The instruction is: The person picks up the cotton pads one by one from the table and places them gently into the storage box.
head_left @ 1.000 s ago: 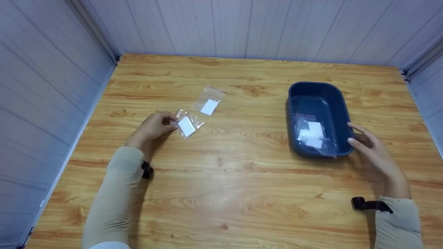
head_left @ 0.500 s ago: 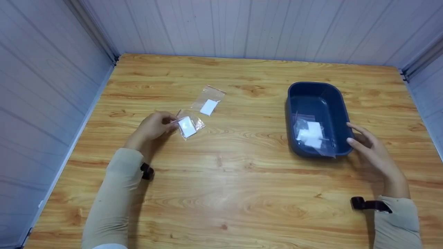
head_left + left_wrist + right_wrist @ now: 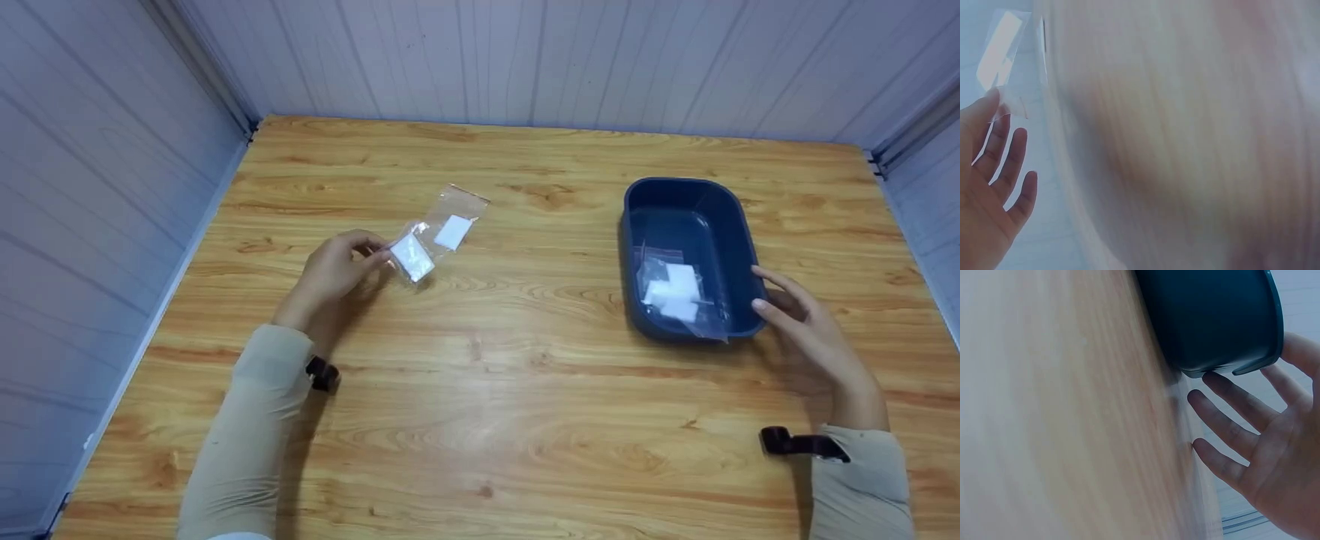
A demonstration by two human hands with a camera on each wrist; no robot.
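Observation:
My left hand (image 3: 335, 268) pinches a small clear zip bag (image 3: 412, 257) holding a flat white rectangle by its near edge, between thumb and forefinger. In the left wrist view the bag (image 3: 1000, 48) hangs off the fingertips, tilted, with the other fingers spread. A similar bag (image 3: 454, 232) lies on the table just beyond it, partly overlapped in the head view. My right hand (image 3: 814, 330) rests its thumb and forefinger at the right rim of a dark blue plastic tub (image 3: 675, 182). In the right wrist view, its other fingers stretch loosely beside the tub wall.
Inside the tub lie several clear bags with white rectangles (image 3: 679, 289), one corner poking over the near rim. The wood-grain table (image 3: 480, 420) meets pale panel walls (image 3: 495, 60) at the back and both sides.
My left hand has shifted the pinched bag slightly away from me, and it now overlaps the other bag. The right hand and the tub have stayed put.

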